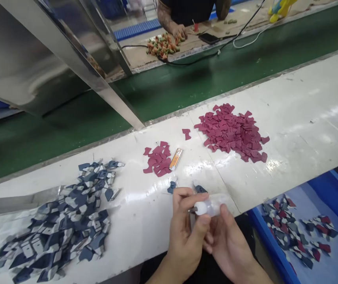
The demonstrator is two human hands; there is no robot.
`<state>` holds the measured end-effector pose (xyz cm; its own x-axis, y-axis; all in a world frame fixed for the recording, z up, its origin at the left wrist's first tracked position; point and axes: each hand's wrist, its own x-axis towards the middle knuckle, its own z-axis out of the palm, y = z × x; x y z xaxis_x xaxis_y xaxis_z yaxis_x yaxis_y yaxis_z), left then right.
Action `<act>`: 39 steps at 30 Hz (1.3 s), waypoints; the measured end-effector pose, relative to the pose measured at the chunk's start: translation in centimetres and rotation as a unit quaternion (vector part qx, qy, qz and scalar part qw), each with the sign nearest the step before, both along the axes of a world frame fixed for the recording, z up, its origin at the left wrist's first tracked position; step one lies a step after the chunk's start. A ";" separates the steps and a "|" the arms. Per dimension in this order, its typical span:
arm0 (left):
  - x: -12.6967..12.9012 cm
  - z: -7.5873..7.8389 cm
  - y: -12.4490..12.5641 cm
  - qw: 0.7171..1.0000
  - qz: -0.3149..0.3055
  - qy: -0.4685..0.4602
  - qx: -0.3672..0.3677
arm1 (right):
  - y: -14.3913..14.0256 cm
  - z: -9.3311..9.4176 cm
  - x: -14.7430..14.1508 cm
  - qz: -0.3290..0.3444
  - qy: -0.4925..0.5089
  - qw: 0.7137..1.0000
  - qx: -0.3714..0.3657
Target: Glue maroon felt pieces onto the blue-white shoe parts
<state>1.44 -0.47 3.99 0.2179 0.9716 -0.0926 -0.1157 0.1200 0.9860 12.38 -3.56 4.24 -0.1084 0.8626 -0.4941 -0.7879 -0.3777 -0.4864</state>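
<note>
Both hands are on a small translucent squeeze bottle (218,203) with a white cap and a dark, thin tip that points left. My left hand (185,232) closes its fingers round the cap end. Around the bottle's body, my right hand (230,244) is closed, its thumb pressed on the lower side. Just beyond my fingers, a dark blue piece (200,189) lies partly hidden on the white table (145,221). A second small blue piece (171,187) rests to its left.
Maroon pieces form a large pile (230,132) and a smaller pile (158,159) beside an orange flat object (176,159). Blue-and-grey pieces (77,213) cover the left. A blue bin (334,197) holds assembled pieces at lower right. Across the green belt (169,85), a person's hand (180,31) touches small parts.
</note>
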 end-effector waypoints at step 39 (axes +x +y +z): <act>1.1 3.1 14.3 0.950 -0.145 0.270 0.068 | 14.6 -4.4 6.0 0.082 -0.273 0.943 0.169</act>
<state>2.51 13.87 7.11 0.4341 0.8892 -0.1446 0.4290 -0.0629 0.9011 18.38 11.02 -0.14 -0.0638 0.9748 -0.2139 -0.3289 -0.2229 -0.9177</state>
